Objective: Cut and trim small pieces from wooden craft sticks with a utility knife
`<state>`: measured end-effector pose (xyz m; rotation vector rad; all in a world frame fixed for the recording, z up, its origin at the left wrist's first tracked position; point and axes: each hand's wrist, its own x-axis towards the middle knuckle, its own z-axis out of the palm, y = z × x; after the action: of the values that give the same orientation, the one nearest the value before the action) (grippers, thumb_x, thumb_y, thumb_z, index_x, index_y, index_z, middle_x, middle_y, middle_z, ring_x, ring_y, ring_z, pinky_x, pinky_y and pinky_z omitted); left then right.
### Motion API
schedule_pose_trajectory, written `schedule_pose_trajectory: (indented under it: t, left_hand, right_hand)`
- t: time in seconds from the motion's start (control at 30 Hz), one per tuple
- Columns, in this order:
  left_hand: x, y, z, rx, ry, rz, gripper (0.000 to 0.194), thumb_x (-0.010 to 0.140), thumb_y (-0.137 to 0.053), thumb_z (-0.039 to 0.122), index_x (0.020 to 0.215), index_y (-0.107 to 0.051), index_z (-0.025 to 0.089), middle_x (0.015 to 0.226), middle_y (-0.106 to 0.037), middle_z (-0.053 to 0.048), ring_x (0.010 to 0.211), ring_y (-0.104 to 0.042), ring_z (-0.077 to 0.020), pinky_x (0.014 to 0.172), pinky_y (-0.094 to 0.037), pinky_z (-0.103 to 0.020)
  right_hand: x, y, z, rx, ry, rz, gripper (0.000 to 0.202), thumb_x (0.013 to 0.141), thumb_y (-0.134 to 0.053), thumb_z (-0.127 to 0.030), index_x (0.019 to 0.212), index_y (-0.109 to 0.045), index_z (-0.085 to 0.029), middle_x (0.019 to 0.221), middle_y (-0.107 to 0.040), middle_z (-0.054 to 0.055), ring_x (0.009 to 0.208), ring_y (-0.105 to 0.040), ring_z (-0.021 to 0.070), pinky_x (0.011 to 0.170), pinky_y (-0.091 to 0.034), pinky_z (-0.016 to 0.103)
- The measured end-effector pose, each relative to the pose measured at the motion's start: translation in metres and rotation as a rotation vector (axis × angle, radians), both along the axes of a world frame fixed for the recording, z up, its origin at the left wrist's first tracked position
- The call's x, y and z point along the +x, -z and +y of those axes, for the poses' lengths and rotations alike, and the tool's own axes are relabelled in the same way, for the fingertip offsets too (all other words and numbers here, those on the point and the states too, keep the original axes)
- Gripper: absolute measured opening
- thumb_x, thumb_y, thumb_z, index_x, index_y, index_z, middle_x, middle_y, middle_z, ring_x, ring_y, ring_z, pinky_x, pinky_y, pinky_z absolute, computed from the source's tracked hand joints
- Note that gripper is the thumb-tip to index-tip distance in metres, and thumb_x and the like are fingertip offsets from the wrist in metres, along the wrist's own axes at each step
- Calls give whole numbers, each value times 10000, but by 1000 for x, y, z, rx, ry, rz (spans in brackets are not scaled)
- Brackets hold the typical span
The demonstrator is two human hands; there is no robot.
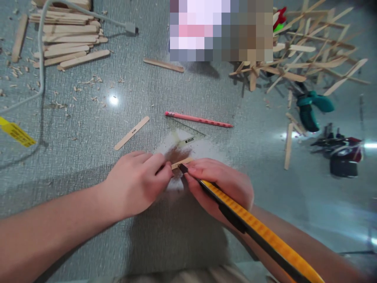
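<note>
My left hand (pixel 138 182) is closed on one end of a wooden craft stick (pixel 184 161), low over a patch of sawdust on the table. In my right hand (pixel 224 184) is a yellow and black utility knife (pixel 244 216), its long handle slanting toward the lower right. The dark blade end meets the stick between my two hands. Just beyond them lie a clear ruler or set square (pixel 193 131), partly dusted over, and a pink pencil (pixel 200 119). Another craft stick (pixel 132 133) with a small printed mark rests up and left of my left hand.
A pile of craft sticks (pixel 72 39) sits at the far left, crossed by a white cable (pixel 43 47) with a yellow tag (pixel 17 133). At right are a tangled craft-stick structure (pixel 318 47), teal-handled pliers (pixel 309 108) and a dark red-black object (pixel 341 151). Wood shavings are scattered left.
</note>
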<state>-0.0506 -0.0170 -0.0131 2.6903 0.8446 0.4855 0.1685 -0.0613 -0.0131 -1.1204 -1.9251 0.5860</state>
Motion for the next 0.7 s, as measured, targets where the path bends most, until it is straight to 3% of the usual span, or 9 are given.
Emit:
schedule_pose_trajectory:
  t: [0.13,0.33,0.7]
  left_hand:
    - [1,-5,0,50,22,5,284,1011,-427,142,857,-665,147,725,-634,-15,580,-547,-145,564,-387,-309]
    - [4,-9,-3,271,63,1,220,965,-478,94,857,-669,114,696,-634,-26,575,-556,-157,550,-396,-325]
    - [-1,-11,4,220,4,56,263,1029,-461,141,879,-675,170,752,-666,10,634,-553,-139,579,-394,-335]
  right_hand:
    - [1,0,0,5,-9,21,327,824,-668,-2,1057,-658,-230,866,-763,14,796,-766,178,760,-668,333]
    - [4,-1,-4,10,74,37,391,815,-678,-4,1095,-666,-277,876,-770,3,783,-766,203,750,-673,372]
    - [6,-5,-4,-52,105,31,339,837,-663,-20,1038,-674,-293,862,-766,4,765,-762,224,693,-667,395]
